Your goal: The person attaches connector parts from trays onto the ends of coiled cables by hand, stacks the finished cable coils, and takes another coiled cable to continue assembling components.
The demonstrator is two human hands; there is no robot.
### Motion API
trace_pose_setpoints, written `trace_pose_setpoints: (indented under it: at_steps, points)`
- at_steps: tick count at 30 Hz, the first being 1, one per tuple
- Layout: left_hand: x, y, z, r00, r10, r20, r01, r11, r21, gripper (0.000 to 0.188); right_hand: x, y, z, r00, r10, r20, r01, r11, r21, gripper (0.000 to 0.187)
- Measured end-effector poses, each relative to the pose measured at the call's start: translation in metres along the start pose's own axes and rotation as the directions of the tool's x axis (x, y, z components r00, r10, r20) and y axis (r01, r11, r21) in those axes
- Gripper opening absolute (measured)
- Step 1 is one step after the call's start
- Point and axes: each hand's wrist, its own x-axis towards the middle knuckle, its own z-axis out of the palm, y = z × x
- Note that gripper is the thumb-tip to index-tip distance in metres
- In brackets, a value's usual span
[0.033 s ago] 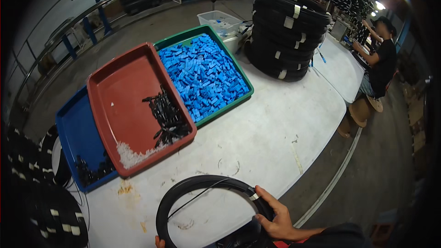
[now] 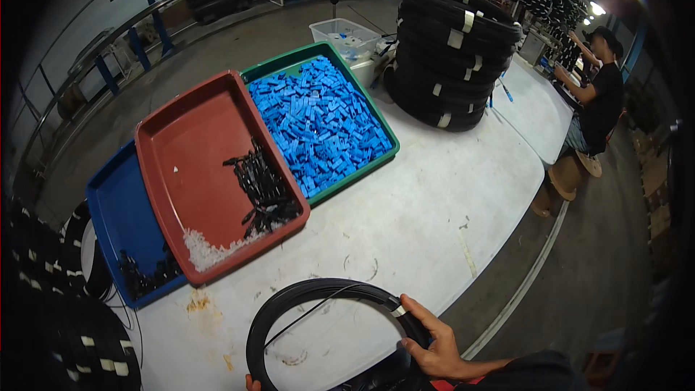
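Observation:
A coil of thin black cable [image 2: 262, 322] is held at the near edge of the white table, with one loose strand crossing its opening. My right hand [image 2: 438, 351] grips the coil's right side, thumb inside the ring and fingers outside, beside a band of white tape [image 2: 399, 310]. At the lower edge, only the fingertips of my left hand [image 2: 252, 383] show, wrapped round the coil's left side. The rest of that hand is out of the picture. The bottom of the ring is cut off too.
On the table [image 2: 405, 224] sit a green tray [image 2: 355, 175] of blue clips, a red tray [image 2: 184, 152] with black and clear pieces, and a blue tray [image 2: 119, 203]. Taped coils [image 2: 449, 65] stand stacked behind; more coils [image 2: 87, 340] lie at left. A person [image 2: 601, 94] works far right.

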Motion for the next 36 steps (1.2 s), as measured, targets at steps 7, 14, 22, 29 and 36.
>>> trace_pose_setpoints:
  at_steps: [7, 14, 22, 29, 36]
  points:
    - [0.059, 0.141, 0.011, 0.979, -0.199, 0.035, 0.202, 0.97, -0.132, 0.079, 0.042, -0.091, -0.03, 0.989, -0.071, -0.129, 0.076, 0.997, 0.034, 0.069]
    - [0.152, 0.299, 0.058, 0.94, 0.182, 0.289, -0.079, 0.94, -0.332, 0.079, 0.101, -0.251, -0.133, 0.892, -0.169, -0.419, 0.137, 0.985, -0.105, 0.066]
    - [0.286, 0.45, 0.261, 0.752, 0.584, 0.306, -0.242, 0.677, -0.695, 0.085, 0.257, -0.307, -0.281, 0.642, -0.48, -0.598, 0.375, 0.877, -0.3, 0.068]
    - [0.349, 0.489, 0.406, 0.705, 0.611, 0.36, -0.225, 0.675, -0.703, 0.097, 0.365, -0.28, -0.36, 0.593, -0.4, -0.699, 0.319, 0.913, -0.253, 0.067]
    - [0.366, 0.47, 0.464, 0.707, 0.547, 0.447, -0.214, 0.769, -0.603, 0.099, 0.413, -0.216, -0.376, 0.632, -0.275, -0.725, 0.157, 0.961, -0.228, 0.064]
